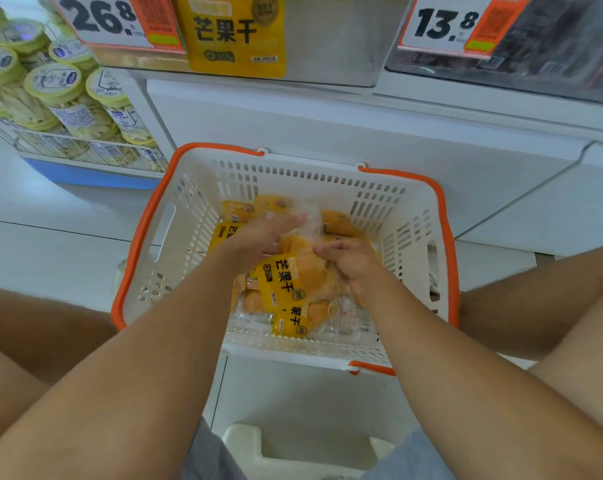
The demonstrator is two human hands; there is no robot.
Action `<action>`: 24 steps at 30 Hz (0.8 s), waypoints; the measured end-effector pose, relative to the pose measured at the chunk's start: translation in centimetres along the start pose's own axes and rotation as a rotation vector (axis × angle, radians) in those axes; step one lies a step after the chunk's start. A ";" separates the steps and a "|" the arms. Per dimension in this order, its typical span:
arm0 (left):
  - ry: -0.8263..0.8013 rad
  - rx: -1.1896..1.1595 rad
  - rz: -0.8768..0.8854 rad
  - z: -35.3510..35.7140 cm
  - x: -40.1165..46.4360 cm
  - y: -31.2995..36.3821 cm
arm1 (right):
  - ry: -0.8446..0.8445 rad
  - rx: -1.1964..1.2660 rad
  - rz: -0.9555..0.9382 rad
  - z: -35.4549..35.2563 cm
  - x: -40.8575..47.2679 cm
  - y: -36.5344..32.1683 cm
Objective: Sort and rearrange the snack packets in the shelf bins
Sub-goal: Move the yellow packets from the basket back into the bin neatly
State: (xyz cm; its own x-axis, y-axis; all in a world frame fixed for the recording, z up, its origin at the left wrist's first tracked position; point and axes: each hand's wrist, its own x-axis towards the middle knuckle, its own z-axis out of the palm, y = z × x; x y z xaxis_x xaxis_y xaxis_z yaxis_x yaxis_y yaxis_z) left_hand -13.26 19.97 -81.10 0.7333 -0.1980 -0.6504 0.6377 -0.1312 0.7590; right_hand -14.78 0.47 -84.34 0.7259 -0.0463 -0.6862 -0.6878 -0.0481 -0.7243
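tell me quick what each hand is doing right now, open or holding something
Left hand: open, fingers straight, resting on the yellow snack packets.
Right hand: fingers curled, pinching a packet.

This was a shop, most likely a snack or grocery store. Large printed price tags reading 26.8 (100, 17) and 13.8 (443, 24) hung on the fronts of clear shelf bins (327, 39), and lidded tubs of snacks (64, 98) were stacked behind a wire rack to the left. A white shopping basket with orange handles (147, 237) stood on the pale tiled floor, holding yellow dried-mango packets (286, 282).
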 end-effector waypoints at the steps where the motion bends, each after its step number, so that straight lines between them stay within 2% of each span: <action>1: -0.041 0.108 0.006 0.4 0.0 -0.8 | 0.019 0.052 0.046 -0.1 0.1 0.4; 5: -0.004 0.335 -0.064 2.2 -0.1 -3.5 | 0.088 0.099 0.050 0.0 0.2 1.0; 8: 0.001 0.268 -0.070 2.5 0.1 -4.6 | 0.051 0.022 -0.023 0.1 -0.2 0.5; 11: -0.036 0.187 -0.069 1.8 0.6 -5.0 | 0.007 0.067 -0.095 0.1 0.0 -0.3; 15: -0.065 -0.065 -0.177 2.2 -0.2 -4.2 | -0.026 0.152 -0.061 0.1 0.3 -0.2; 18: -0.060 -0.094 -0.198 2.7 -0.1 -4.2 | 0.036 0.140 -0.068 0.7 0.4 0.5; 20: 0.024 -0.096 -0.184 2.7 -0.1 -4.3 | 0.246 -0.028 -0.083 0.5 1.0 0.9; 22: 0.121 -0.161 -0.187 2.5 0.6 -5.0 | 0.437 -0.386 -0.096 -0.8 1.5 1.4; 23: 0.199 -0.201 -0.170 2.4 0.5 -5.0 | 0.437 -0.602 -0.046 -1.5 1.8 2.0; 24: 0.272 -0.236 -0.147 2.2 0.4 -5.0 | 0.353 -0.788 0.053 -2.1 1.9 2.6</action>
State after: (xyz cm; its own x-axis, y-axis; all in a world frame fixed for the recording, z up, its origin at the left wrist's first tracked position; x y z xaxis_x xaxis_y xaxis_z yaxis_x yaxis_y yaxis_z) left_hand -16.68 18.38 -85.11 0.6455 0.0755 -0.7600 0.7541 0.0949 0.6499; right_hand -15.18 -1.84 -87.42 0.7402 -0.3692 -0.5619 -0.6152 -0.7090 -0.3446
